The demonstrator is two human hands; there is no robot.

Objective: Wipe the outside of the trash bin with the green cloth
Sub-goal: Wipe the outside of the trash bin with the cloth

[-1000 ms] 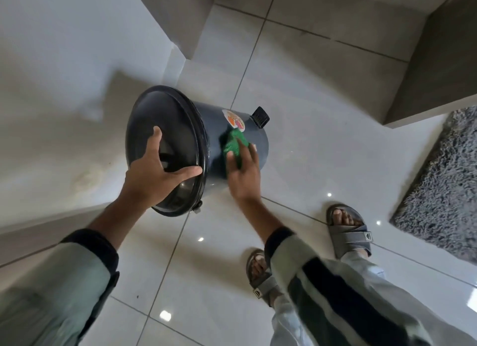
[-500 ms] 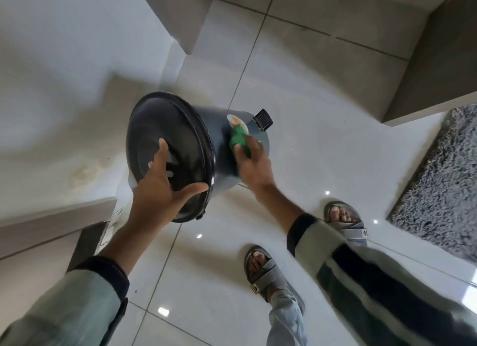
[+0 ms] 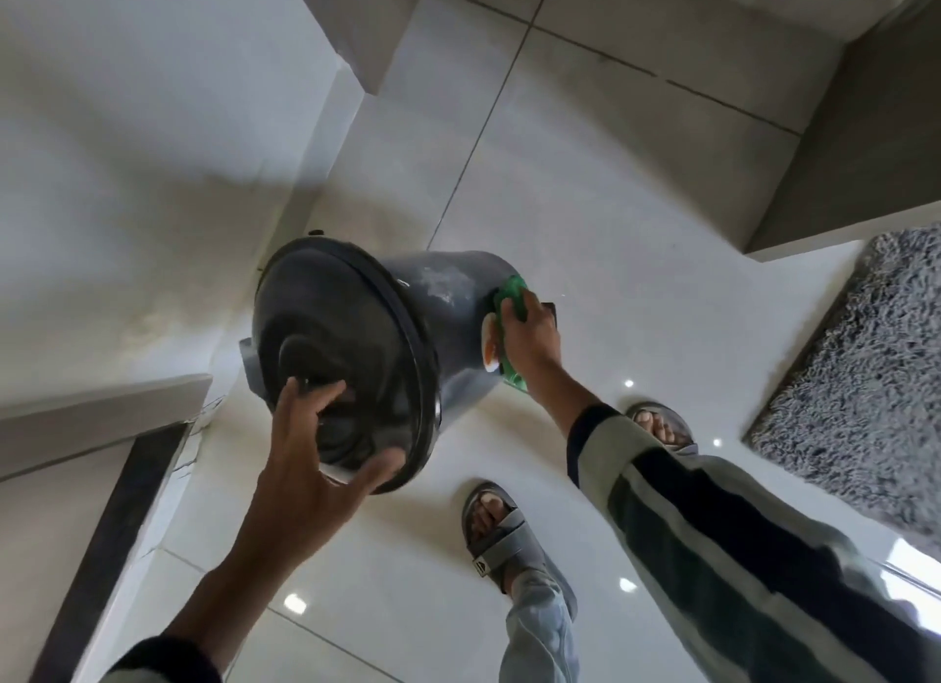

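Note:
The dark grey trash bin (image 3: 448, 326) is tilted toward me, its black lid (image 3: 336, 356) facing the camera and its base away. My left hand (image 3: 310, 468) presses spread fingers on the lower part of the lid and grips its rim. My right hand (image 3: 529, 336) holds the green cloth (image 3: 511, 295) flat against the bin's right side, next to an orange and white sticker (image 3: 490, 344). Pale smears show on the upper side of the bin. Most of the cloth is hidden under my hand.
Glossy white floor tiles lie all around. My two feet in grey sandals (image 3: 496, 527) stand just below the bin. A grey shaggy rug (image 3: 860, 356) lies at the right. A white wall (image 3: 127, 148) is on the left, and a dark-edged ledge (image 3: 112, 524) at the lower left.
The bin has turned, so the sticker now sits at its right edge and the pedal is mostly hidden. My right hand slid the cloth further round the side. My left hand shifted lower on the lid.

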